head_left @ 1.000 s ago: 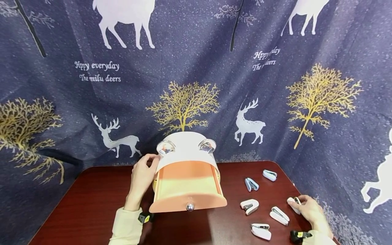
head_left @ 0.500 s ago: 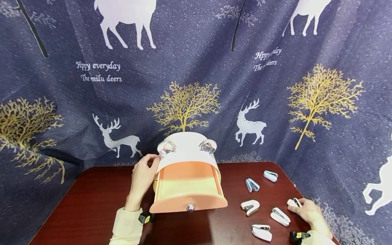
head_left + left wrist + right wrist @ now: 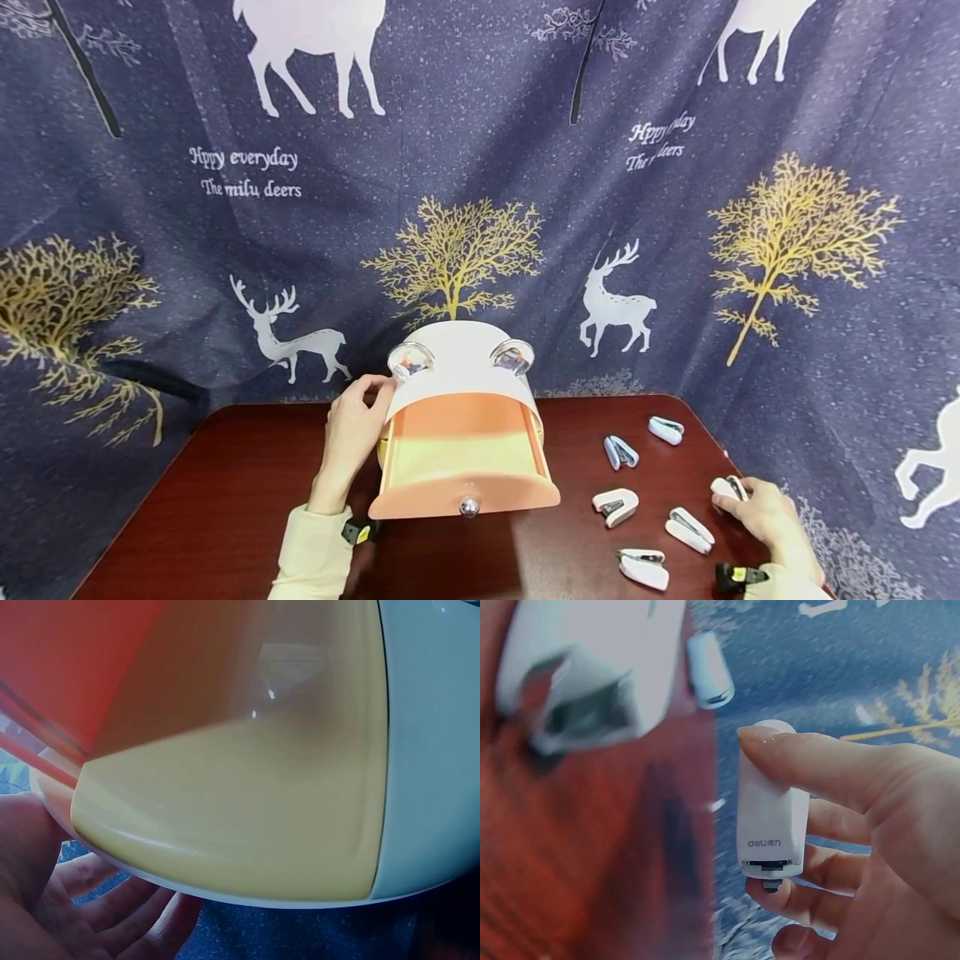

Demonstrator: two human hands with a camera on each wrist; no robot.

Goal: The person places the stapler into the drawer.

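My left hand [image 3: 356,425] holds the left side of a white animal-shaped storage box [image 3: 459,371] with silver-rimmed eyes. Its orange drawer [image 3: 465,495] is pulled out, with nothing inside and a round metal knob in front. In the left wrist view, my fingers [image 3: 142,915] curve behind the box's rim beside its yellow panel [image 3: 247,817]. At the table's right edge, my right hand [image 3: 772,515] grips a small white stapler [image 3: 729,489]. The right wrist view shows the thumb across this stapler [image 3: 769,817] and the fingers behind it.
Several more small staplers lie right of the box: a pale blue one [image 3: 666,430], a blue one [image 3: 621,452], and white ones [image 3: 617,507], [image 3: 689,530] nearby, with another white stapler [image 3: 643,570] in front. A dark patterned cloth [image 3: 480,167] hangs behind the brown table [image 3: 225,492].
My right hand stays near the table's right edge with the white stapler, its grip shifting slightly. The left hand, box and drawer keep their places; the whole view drifts a little.
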